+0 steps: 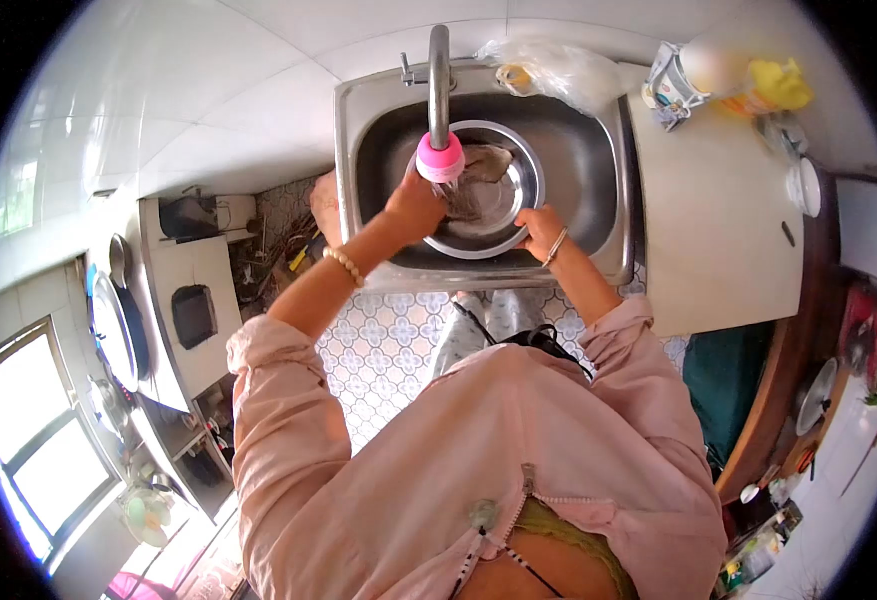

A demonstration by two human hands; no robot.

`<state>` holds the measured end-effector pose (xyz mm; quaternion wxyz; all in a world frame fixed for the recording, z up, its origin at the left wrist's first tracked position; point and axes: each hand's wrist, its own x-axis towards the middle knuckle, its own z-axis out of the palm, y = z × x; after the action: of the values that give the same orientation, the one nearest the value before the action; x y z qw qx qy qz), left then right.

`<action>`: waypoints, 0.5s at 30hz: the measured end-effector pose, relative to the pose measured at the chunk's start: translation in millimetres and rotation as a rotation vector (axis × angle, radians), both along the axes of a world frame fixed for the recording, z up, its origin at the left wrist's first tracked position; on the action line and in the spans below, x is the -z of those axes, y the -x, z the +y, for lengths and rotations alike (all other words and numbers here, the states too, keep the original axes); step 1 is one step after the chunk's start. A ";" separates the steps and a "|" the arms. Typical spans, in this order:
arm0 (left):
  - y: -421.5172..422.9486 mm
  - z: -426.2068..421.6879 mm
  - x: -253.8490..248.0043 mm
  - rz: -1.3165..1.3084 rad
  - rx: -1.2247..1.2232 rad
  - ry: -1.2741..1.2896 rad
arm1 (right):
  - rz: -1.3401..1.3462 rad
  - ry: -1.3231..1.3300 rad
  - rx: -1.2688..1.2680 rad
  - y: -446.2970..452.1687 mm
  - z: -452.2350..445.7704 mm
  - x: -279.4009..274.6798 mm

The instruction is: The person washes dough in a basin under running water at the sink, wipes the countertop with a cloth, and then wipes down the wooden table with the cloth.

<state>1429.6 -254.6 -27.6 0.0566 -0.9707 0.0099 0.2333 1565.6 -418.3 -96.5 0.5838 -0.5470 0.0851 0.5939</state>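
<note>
White wall tiles (238, 60) rise behind a steel sink (350, 100), with a pale tabletop (718, 230) to its right. Both forearms reach forward and angle inward over the sink's near edge. Inside the sink sits a round metal basin (535, 175), the faucet's pink head (440, 160) above its left side. At the basin's near right rim, the right hand (540, 232) curls closed, gripping it. The left hand (416, 207) dips at the left rim, fingers partly hidden; whether it grips anything, I cannot tell. Brownish material (488, 160) lying in the basin is hard to make out.
</note>
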 end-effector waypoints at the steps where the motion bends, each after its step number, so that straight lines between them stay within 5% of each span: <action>1: 1.1 -13.9 -6.9 0.260 -0.065 -0.039 | -0.001 -0.003 0.003 2.2 0.4 7.2; 5: 12.5 -68.3 50.0 -0.183 -0.607 0.477 | -0.072 -0.002 0.100 20.6 10.5 14.4; 7: -6.6 -88.2 37.0 -0.471 -0.621 0.744 | -0.102 -0.092 0.247 36.5 13.5 35.1; 8: -12.7 -97.1 39.7 -0.540 -0.821 0.781 | -0.039 -0.154 0.323 40.2 17.2 46.3; 11: -10.5 -109.7 27.8 -0.769 -0.770 0.681 | 0.117 -0.132 0.307 35.4 20.7 45.6; 15: 25.4 -92.7 23.8 -0.610 -0.532 0.474 | 0.085 -0.095 0.118 31.4 12.2 36.0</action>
<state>1404.2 -347.3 -51.4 -0.2279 -0.9500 -0.2033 -0.0649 1534.2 -406.2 -132.4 0.6390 -0.4871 0.1135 0.5844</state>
